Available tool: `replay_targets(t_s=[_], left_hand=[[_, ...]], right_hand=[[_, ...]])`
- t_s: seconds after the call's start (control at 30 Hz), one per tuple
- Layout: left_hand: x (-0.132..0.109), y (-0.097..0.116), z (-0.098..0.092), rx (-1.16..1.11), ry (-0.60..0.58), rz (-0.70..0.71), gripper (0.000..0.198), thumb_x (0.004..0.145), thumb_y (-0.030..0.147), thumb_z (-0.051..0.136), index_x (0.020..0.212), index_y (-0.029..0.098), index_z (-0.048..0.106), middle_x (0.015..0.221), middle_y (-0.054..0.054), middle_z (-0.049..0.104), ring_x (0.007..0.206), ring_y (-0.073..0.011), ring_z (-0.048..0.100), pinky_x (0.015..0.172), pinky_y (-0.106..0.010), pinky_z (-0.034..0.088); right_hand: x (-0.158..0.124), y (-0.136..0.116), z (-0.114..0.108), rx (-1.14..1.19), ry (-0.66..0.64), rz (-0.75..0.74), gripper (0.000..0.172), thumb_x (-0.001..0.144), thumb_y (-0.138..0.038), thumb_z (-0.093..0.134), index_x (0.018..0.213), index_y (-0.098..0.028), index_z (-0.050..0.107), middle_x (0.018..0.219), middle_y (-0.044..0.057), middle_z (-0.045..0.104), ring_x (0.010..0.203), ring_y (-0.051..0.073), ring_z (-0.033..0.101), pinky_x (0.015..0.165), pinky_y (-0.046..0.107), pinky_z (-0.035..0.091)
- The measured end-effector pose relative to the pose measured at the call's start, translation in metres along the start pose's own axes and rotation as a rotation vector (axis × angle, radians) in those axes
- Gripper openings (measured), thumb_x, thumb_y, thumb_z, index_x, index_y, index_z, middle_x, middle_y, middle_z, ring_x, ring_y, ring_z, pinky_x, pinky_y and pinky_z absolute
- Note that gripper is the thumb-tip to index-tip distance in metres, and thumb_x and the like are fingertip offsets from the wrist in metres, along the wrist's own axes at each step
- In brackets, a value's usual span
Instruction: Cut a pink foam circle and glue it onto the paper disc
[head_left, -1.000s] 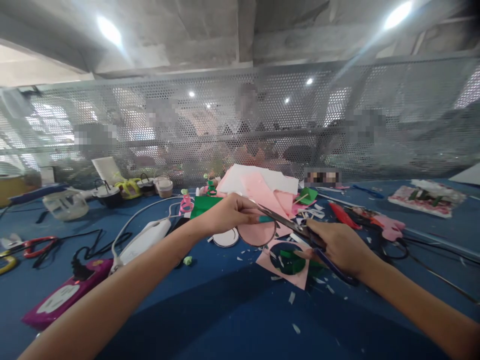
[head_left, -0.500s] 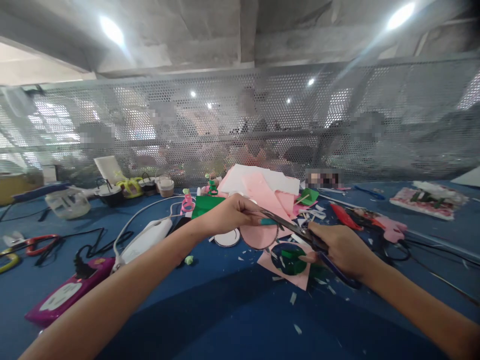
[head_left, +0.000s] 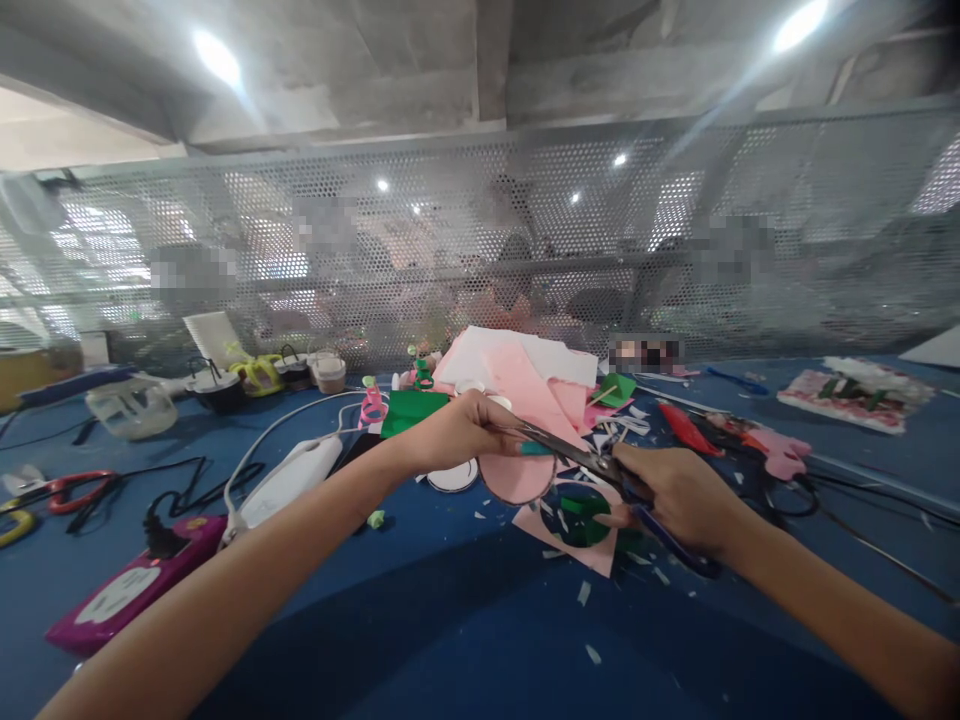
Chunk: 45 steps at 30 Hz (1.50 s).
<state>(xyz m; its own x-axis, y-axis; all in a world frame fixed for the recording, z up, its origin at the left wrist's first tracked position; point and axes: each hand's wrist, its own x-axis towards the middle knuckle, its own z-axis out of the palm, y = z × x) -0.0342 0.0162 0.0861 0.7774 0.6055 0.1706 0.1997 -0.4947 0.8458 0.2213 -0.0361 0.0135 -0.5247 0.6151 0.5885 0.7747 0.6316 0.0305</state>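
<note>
Fingers of my left hand (head_left: 466, 432) pinch the pink disc (head_left: 517, 480); my right hand (head_left: 679, 495) grips scissors (head_left: 577, 453). Disc's slightly lower now, probably feeding fresh edge.

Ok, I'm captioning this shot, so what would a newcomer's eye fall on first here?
Probably the middle, where the left hand holds a round pink piece and the right hand grips dark-handled scissors, their blades beside it. Then perhaps the magenta power strip at lower left, bright against the blue table.
</note>
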Motion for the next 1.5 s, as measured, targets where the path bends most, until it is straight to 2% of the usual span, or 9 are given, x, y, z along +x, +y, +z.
replay_targets(t_s=[0.3, 0.5, 0.67, 0.93, 1.17, 1.23, 1.3, 1.37, 1.5], left_hand=[[0.0, 0.002, 0.0, 0.015, -0.016, -0.018, 0.016, 0.072, 0.012, 0.064, 0.083, 0.016, 0.075, 0.082, -0.005, 0.074, 0.071, -0.0128, 0.063, 0.07, -0.025, 0.048], [-0.001, -0.001, -0.002, 0.057, -0.047, -0.044, 0.023, 0.074, 0.02, 0.065, 0.095, 0.019, 0.072, 0.093, -0.004, 0.073, 0.086, -0.0154, 0.064, 0.079, -0.025, 0.048], [-0.001, 0.002, -0.001, 0.084, 0.052, -0.105, 0.028, 0.072, 0.03, 0.068, 0.097, 0.016, 0.071, 0.086, -0.005, 0.072, 0.081, -0.0177, 0.064, 0.071, -0.026, 0.049], [0.004, -0.005, 0.002, -0.053, 0.233, -0.072, 0.023, 0.07, 0.029, 0.07, 0.088, 0.014, 0.072, 0.08, -0.006, 0.072, 0.07, -0.0139, 0.063, 0.061, -0.022, 0.048], [0.008, -0.013, 0.004, -0.272, 0.304, -0.036, 0.026, 0.066, 0.023, 0.073, 0.091, 0.016, 0.069, 0.085, -0.006, 0.072, 0.075, -0.014, 0.065, 0.067, -0.021, 0.05], [0.01, -0.015, 0.01, -0.275, 0.36, -0.017, 0.022, 0.066, 0.024, 0.074, 0.085, 0.014, 0.069, 0.08, -0.006, 0.071, 0.071, -0.0133, 0.064, 0.064, -0.02, 0.049], [0.012, -0.023, 0.02, -0.285, 0.481, 0.014, 0.02, 0.066, 0.026, 0.073, 0.08, 0.013, 0.067, 0.078, -0.005, 0.07, 0.069, -0.0128, 0.064, 0.061, -0.019, 0.05], [0.014, -0.036, 0.035, -0.372, 0.61, 0.029, 0.022, 0.068, 0.029, 0.071, 0.084, 0.015, 0.065, 0.08, -0.003, 0.07, 0.066, -0.0126, 0.065, 0.058, -0.019, 0.051], [0.01, -0.065, 0.063, -0.524, 0.538, -0.166, 0.034, 0.073, 0.039, 0.065, 0.1, 0.02, 0.058, 0.083, -0.003, 0.069, 0.05, -0.0164, 0.064, 0.038, -0.026, 0.051]], right_hand=[[0.0, -0.001, -0.001, -0.025, -0.026, -0.01, 0.044, 0.084, -0.063, 0.034, 0.071, -0.022, 0.041, 0.051, 0.003, 0.057, 0.043, 0.017, 0.052, 0.044, 0.027, 0.024], [0.0, 0.001, 0.002, -0.055, -0.014, 0.028, 0.039, 0.085, -0.058, 0.036, 0.071, -0.023, 0.039, 0.053, 0.003, 0.057, 0.044, 0.018, 0.054, 0.045, 0.026, 0.026], [-0.001, 0.012, 0.003, -0.076, -0.024, 0.119, 0.037, 0.085, -0.057, 0.036, 0.075, -0.022, 0.04, 0.058, 0.006, 0.06, 0.051, 0.022, 0.058, 0.047, 0.026, 0.029], [-0.003, 0.016, 0.009, -0.082, -0.05, 0.158, 0.031, 0.085, -0.052, 0.038, 0.078, -0.022, 0.042, 0.067, 0.007, 0.062, 0.061, 0.024, 0.061, 0.051, 0.027, 0.033], [-0.005, 0.021, 0.018, -0.109, -0.068, 0.245, 0.027, 0.089, -0.043, 0.036, 0.09, -0.019, 0.048, 0.072, 0.008, 0.064, 0.069, 0.026, 0.064, 0.054, 0.027, 0.037], [-0.005, 0.021, 0.019, -0.126, -0.08, 0.237, 0.028, 0.089, -0.044, 0.036, 0.09, -0.019, 0.049, 0.074, 0.009, 0.065, 0.069, 0.026, 0.065, 0.053, 0.027, 0.037], [-0.004, 0.021, 0.02, -0.13, -0.091, 0.224, 0.029, 0.088, -0.045, 0.037, 0.089, -0.019, 0.049, 0.076, 0.01, 0.066, 0.069, 0.026, 0.065, 0.053, 0.027, 0.037], [-0.004, 0.023, 0.019, -0.129, -0.101, 0.221, 0.03, 0.086, -0.047, 0.04, 0.088, -0.019, 0.049, 0.077, 0.011, 0.067, 0.07, 0.026, 0.065, 0.054, 0.028, 0.038], [-0.004, 0.034, 0.016, -0.146, -0.173, 0.203, 0.032, 0.084, -0.05, 0.042, 0.085, -0.019, 0.049, 0.074, 0.01, 0.067, 0.069, 0.028, 0.066, 0.054, 0.029, 0.038]])
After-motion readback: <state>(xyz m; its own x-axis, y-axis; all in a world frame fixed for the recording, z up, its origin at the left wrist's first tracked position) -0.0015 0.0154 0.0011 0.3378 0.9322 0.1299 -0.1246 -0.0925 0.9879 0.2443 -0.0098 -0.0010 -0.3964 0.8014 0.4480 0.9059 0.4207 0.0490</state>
